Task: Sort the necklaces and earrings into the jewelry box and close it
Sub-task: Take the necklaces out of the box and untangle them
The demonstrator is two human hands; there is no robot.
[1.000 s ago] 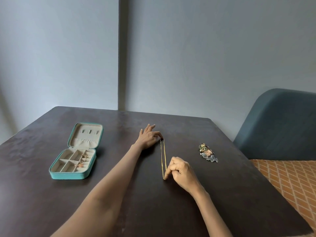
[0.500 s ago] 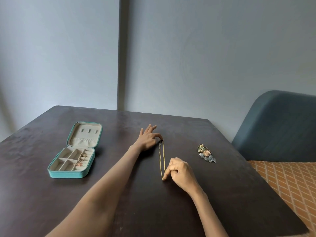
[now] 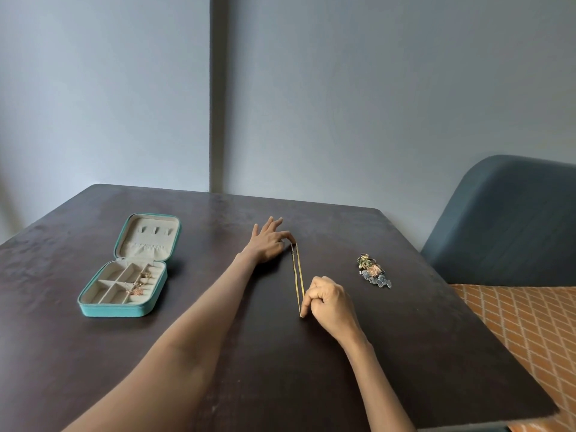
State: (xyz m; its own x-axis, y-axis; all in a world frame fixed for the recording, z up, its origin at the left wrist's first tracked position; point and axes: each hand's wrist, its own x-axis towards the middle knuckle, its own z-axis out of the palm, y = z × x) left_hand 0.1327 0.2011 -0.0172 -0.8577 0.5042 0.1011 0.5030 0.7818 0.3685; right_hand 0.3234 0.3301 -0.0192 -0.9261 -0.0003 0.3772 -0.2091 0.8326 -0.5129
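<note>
Jewelry box: teal, zippered, lid open and leaning back, beige compartments holding a few small pieces; my landmark, at the table's left.
Necklace: thin gold chain, doubled and pulled straight, well right of the box.
Earrings: small colourful heap, far right of the box, beyond the necklace.

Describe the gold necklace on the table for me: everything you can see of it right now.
The gold necklace is a thin, plain chain of yellow metal, doubled into a long narrow loop of two near-parallel strands. It lies stretched flat on the dark table, running from far to near. The left hand holds its far end with the fingertips, and the right hand pinches its near end. A small clasp seems to sit near the far end. It lies between the open jewelry box and the earring pile, touching neither.
</note>
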